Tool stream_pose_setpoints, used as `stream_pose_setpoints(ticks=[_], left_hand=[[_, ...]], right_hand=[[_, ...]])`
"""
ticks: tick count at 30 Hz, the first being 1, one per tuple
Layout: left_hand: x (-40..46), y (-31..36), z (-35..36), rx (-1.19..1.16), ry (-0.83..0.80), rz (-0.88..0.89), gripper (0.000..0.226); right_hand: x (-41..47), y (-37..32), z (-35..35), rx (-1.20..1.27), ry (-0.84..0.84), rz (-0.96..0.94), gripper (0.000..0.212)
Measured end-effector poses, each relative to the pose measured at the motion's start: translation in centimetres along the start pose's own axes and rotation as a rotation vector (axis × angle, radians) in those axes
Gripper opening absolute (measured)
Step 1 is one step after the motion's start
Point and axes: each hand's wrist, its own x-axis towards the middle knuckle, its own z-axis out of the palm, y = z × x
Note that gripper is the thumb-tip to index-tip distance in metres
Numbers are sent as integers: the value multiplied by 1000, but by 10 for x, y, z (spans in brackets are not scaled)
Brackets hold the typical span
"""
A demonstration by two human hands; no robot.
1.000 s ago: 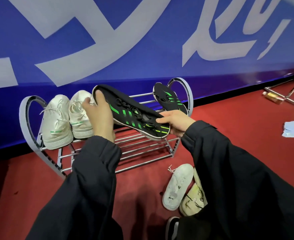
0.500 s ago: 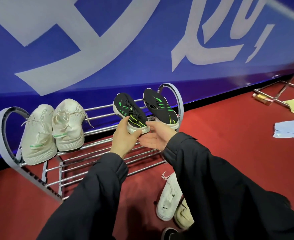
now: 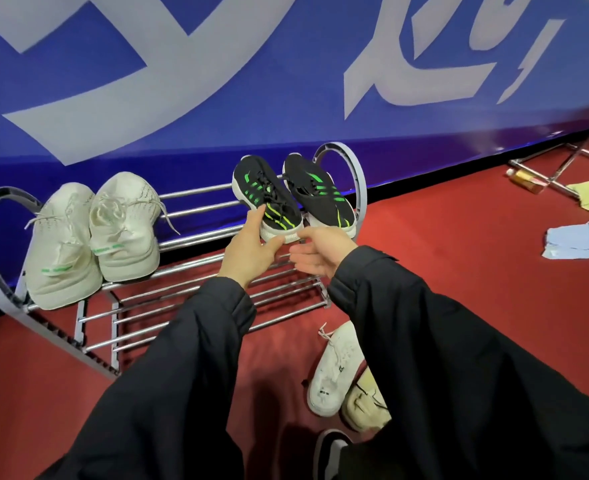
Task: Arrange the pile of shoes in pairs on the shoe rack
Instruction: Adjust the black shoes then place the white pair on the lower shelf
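My left hand (image 3: 251,251) holds the heel end of a black shoe with green stripes (image 3: 269,199). My thumb is under its white sole and my fingers curl up its side. The shoe sits on the top bars of the shoe rack (image 3: 196,216), on the right side. Its twin (image 3: 317,195) is just beside it, next to the round end of the rack. My right hand (image 3: 321,252) is just under the shoe's heel with its fingers loose and spread, and it holds nothing.

Two white shoes (image 3: 92,237) sit side by side on the left end of the top bars. Each has a small green mark near the heel.

On the red floor (image 3: 459,254) by my right sleeve lie a white shoe (image 3: 334,368) and a cream shoe (image 3: 366,403), touching. The white one has tiny dark writing I cannot read.

Behind the rack is a blue wall (image 3: 286,81) with big white letters, cut off, so I cannot read them.
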Motion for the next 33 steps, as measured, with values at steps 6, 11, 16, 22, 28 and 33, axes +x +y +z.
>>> stream_pose_setpoints(ticks=[6, 11, 16, 22, 28, 33], left_hand=[[-10, 7, 0, -58, -90, 27, 73], [-25, 19, 4, 192, 230, 18, 61], [-45, 41, 40, 257, 56, 220, 39], [-72, 12, 138, 203, -294, 85, 35], [-116, -97, 211, 298, -510, -182, 46], [-131, -157, 258, 311, -611, -476, 61]], right_hand=[[-13, 1, -10, -170, 58, -5, 16], [-32, -8, -28, -219, 25, -38, 12], [-56, -5, -76, -242, 28, -141, 17], [-46, 108, -129, -194, 101, 18, 15], [-37, 252, -150, -124, 263, 199, 16], [-54, 331, -155, -70, 300, 353, 22]])
